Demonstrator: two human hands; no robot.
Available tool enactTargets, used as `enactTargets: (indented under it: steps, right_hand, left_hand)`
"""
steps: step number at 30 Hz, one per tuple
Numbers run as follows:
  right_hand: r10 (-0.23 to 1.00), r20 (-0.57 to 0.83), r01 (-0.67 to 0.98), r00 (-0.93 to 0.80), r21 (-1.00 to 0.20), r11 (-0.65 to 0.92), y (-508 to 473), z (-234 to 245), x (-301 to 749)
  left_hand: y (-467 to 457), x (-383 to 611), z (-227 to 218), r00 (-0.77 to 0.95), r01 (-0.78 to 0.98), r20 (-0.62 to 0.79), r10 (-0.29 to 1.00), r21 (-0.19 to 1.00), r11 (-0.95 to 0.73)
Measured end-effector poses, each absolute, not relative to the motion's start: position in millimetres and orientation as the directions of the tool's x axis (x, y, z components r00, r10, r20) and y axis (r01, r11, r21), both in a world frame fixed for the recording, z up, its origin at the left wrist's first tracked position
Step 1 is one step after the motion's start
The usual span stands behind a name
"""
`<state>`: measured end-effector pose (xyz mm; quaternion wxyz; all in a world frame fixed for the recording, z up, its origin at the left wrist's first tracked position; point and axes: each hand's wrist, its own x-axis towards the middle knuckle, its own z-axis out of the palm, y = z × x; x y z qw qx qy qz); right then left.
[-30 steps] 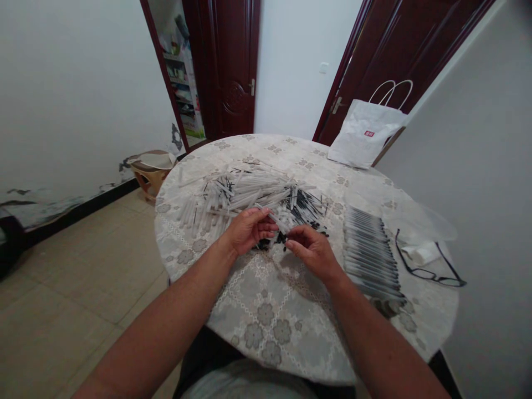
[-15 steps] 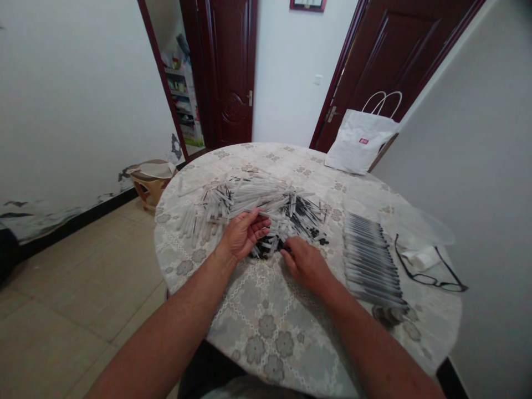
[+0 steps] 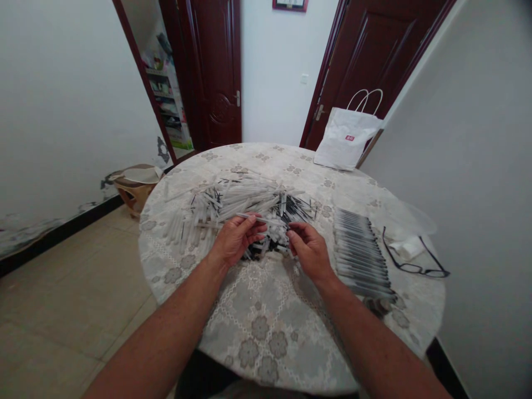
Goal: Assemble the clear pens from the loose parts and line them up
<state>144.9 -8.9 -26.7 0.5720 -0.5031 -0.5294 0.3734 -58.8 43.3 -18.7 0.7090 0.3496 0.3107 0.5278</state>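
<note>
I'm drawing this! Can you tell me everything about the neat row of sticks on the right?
The row of sticks has many slim, pen-like pieces lying flat, side by side, on the patterned tablecloth. They look like cloudy grey plastic, with dark ends toward the glasses. The row runs from far to near, right of the messy pile. Neither of the hands holds it.

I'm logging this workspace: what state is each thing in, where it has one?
Left hand: closed on a slim tube.
Right hand: fingers bent at the tube's end; grip unclear.
Loose parts: jumbled in a heap.
Row of pens: laid side by side.
Glasses: lying with arms unfolded.
White bag: upright, handles up.
Door behind the bag: appears shut.
</note>
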Motion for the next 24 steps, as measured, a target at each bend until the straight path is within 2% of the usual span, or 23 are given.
enactTargets:
  steps: [3, 11, 18, 24]
  right_hand:
    - [0.963, 0.203, 0.032, 0.179, -0.979, 0.201, -6.5, -28.5, 143.8]
    - [0.969, 0.19, -0.006, 0.157, -0.981, 0.193, -6.1, -28.8, 143.1]
    - [0.969, 0.188, 0.047, 0.158, -0.982, 0.183, -6.7, -30.2, 144.3]
    - [0.942, 0.277, 0.201, 0.189, -0.95, 0.239, -8.4, -31.5, 147.2]
  left_hand:
    - [42.6, -58.0, -19.1, 0.269, -0.511, -0.069, 0.961, 0.835, 0.203]
    - [42.0, -55.8, -19.7, 0.285, -0.483, -0.071, 0.956, 0.851, 0.208]
    - [40.0, -54.3, -18.9, 0.28, -0.465, -0.069, 0.957, 0.863, 0.198]
    - [40.1, -54.2, -19.9, 0.271, -0.437, -0.069, 0.96, 0.88, 0.187]
